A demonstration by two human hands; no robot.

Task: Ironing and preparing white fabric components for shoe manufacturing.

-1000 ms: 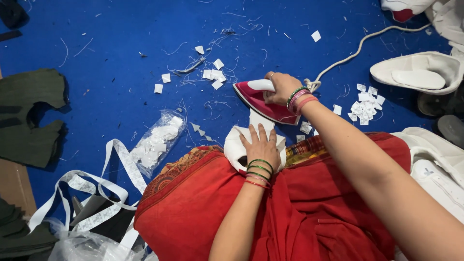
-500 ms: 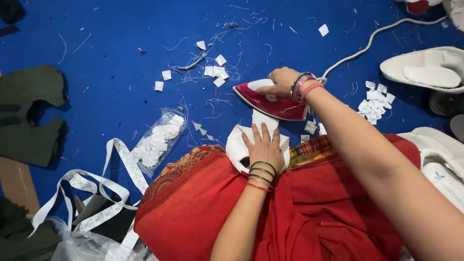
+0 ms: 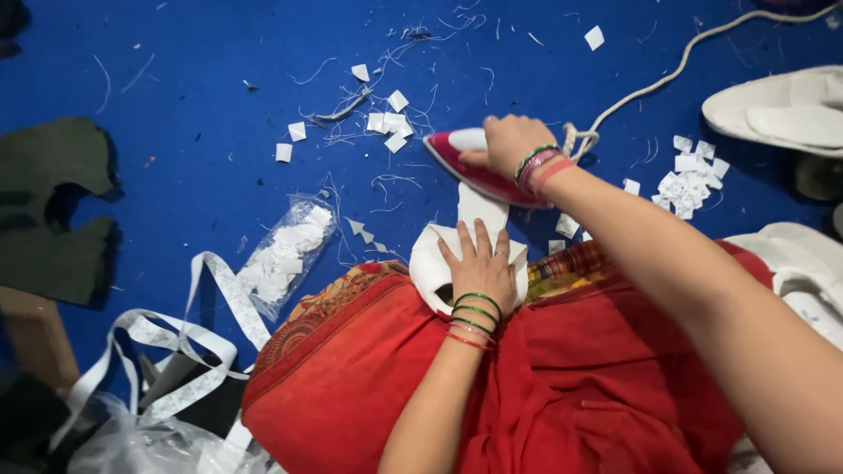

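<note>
The right hand [image 3: 509, 143] has its fingers clenched around the handle of a red and white iron [image 3: 474, 171], which rests on the blue floor [image 3: 176, 70] at the far end of a white fabric piece [image 3: 470, 230]. The left hand [image 3: 481, 268] lies flat with fingers released and spread, pressing the near end of that white fabric piece against red cloth [image 3: 562, 386]. Beyond the iron lie small white paper scraps [image 3: 386, 123]. Left of the iron sits a clear plastic bag [image 3: 285, 254], and a white cord [image 3: 667, 75] runs off to the iron's right.
</note>
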